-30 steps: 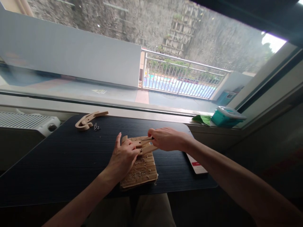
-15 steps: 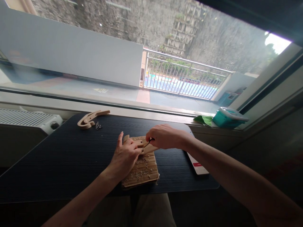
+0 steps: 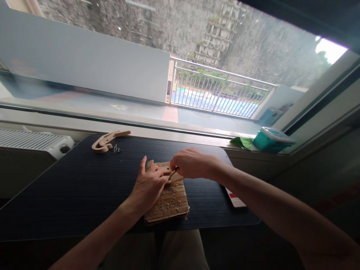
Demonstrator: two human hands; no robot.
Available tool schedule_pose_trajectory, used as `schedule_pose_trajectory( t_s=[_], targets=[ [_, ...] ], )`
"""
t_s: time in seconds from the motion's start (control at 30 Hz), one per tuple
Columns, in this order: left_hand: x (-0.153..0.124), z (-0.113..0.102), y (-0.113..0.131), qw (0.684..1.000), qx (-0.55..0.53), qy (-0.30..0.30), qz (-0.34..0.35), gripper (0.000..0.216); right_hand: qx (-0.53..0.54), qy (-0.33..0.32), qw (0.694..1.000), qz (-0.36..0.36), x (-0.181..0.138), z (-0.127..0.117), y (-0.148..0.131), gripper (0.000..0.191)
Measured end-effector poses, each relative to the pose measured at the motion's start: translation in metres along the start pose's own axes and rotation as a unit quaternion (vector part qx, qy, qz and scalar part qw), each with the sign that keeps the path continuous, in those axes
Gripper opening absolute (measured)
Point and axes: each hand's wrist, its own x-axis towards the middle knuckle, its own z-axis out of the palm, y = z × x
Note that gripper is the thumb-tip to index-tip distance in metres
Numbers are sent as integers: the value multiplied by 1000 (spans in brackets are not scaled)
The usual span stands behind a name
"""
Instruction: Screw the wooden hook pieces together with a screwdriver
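My left hand (image 3: 150, 182) lies over a pale curved wooden piece (image 3: 167, 170), pressing it onto a stack of corrugated cardboard (image 3: 168, 206); its index finger is raised, the other fingers close on the wood. The wood has dark holes. Between the fingers of my right hand (image 3: 188, 162) is a thin metal driver tool (image 3: 173, 174), its exact kind too small to tell. The tool's tip meets a hole in the wood beside my left fingertips. My fingers hide part of the wooden piece and the tool's upper end.
Curved wooden pieces (image 3: 105, 143) lie at the table's back left, with several screws (image 3: 116, 149) beside them. Small debris covers the cardboard. A phone-like white slab (image 3: 237, 200) rests under my right forearm. On the sill sit a teal box (image 3: 271, 140) and a green cloth (image 3: 242, 142).
My right hand has shifted slightly left, and the tool's tip has come down to the hole in the wood. My left hand has stayed in place.
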Motion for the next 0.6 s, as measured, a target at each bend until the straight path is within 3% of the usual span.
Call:
schedule_pose_trajectory(
  t_s=[0.23,0.6],
  targets=[
    [2,-2,2,1000,-13,3,-3,22,-41,-18,998,-44,10,-12,-15,40],
    [2,-1,1,1000,-23,2,0,22,-15,20,996,-84,9,-7,-2,29]
  ],
)
